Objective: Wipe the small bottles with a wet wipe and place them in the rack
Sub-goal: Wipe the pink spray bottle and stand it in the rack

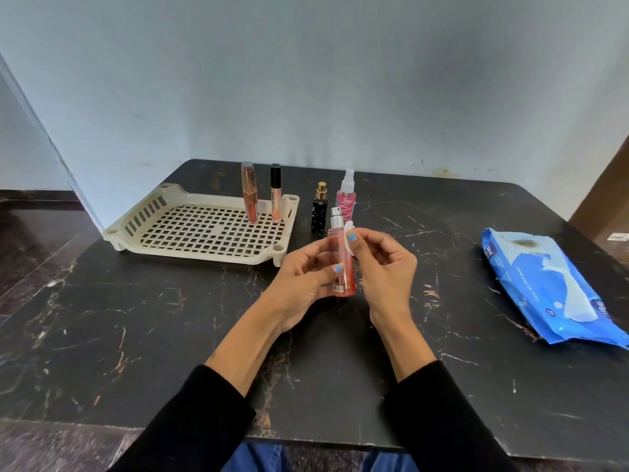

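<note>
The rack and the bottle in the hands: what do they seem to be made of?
Rack: likely moulded plastic, matte cream, judging by its even grid of holes. Held bottle: clear glass or plastic, cannot tell which; pink liquid shows through, under a shiny, metal-looking sprayer.

looks like a plain room in somebody's home, not a lab or shop. There's a black marble-look table [136,318] pushed against a bare pale blue wall [306,80] with scuff marks low down, dark polished stone floor [30,240] off to the left and a brown wooden edge at far right, can't tell if it's a door. The stuff on the table is all personal: a cream plastic rack [204,253], lip gloss tubes [275,195], small perfume and spray bottles [320,209], a blue pack of baby wipes [551,294]. No tools or equipment look, just household bits
</note>
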